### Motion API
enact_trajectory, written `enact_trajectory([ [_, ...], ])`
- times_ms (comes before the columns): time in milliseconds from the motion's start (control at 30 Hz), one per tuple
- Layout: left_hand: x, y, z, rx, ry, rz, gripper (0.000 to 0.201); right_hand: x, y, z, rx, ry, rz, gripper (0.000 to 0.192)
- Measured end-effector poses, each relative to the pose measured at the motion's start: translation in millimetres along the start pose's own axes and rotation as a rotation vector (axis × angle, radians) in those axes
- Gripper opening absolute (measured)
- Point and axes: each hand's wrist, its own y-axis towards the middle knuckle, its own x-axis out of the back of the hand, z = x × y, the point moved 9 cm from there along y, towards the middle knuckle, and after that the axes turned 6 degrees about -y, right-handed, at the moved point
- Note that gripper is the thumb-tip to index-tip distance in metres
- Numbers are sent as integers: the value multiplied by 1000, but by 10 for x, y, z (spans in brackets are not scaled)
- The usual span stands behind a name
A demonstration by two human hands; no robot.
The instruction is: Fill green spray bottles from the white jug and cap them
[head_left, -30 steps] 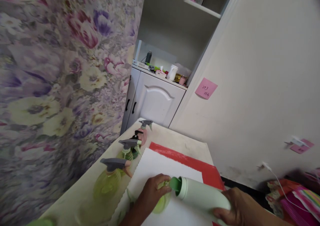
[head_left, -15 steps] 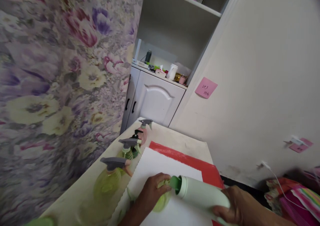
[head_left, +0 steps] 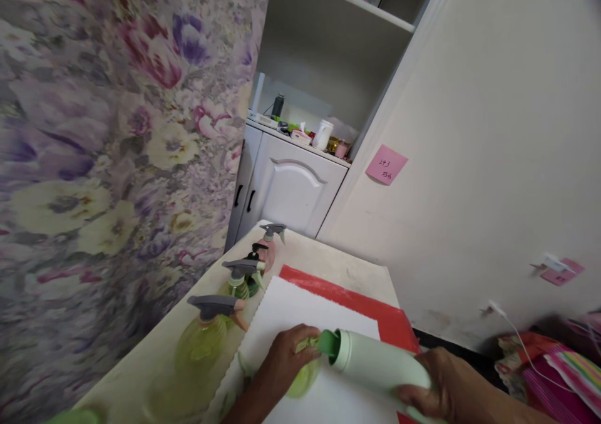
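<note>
My left hand (head_left: pixel 288 352) is closed round the neck of a clear yellow-green bottle (head_left: pixel 303 381), which stands on a white sheet (head_left: pixel 323 308). In my right hand (head_left: pixel 434 383) lies a pale green flask (head_left: pixel 375 358), gripped near its base and tilted almost level, its open mouth facing left. Between that mouth and the bottle's neck shows something green (head_left: pixel 328 344); I cannot tell whether it is liquid or a solid piece. My fingers partly hide the bottle's opening.
Along the table's left side stand a yellow spray bottle (head_left: pixel 201 342), a green one (head_left: pixel 239 280), a dark pump bottle (head_left: pixel 255 255) and a pink spray bottle (head_left: pixel 267 252). A red sheet (head_left: pixel 394 324) lies under the white one. A white cabinet (head_left: pixel 295 186) stands beyond.
</note>
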Motion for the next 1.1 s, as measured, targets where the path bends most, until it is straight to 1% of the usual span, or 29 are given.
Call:
enact_trajectory([
  [133, 1, 5, 17, -1, 7, 3, 21, 22, 2, 12, -21, -1, -1, 39],
  [300, 5, 12, 28, -2, 15, -4, 22, -34, 10, -50, -19, 5, 12, 43],
  [467, 1, 5, 36, -11, 19, 6, 21, -49, 14, -104, -45, -2, -1, 40],
  [567, 1, 2, 55, -14, 24, 7, 21, -43, 13, -89, -44, 2, 2, 38],
  [767, -2, 19, 56, -13, 22, 6, 21, -46, 3, -43, -34, 15, 38, 40],
  [933, 0, 28, 12, -20, 25, 6, 21, 3, -18, -13, -47, 28, 23, 33],
  [1100, 1, 11, 12, -17, 26, 7, 22, 41, -25, 37, -17, 49, 5, 38],
])
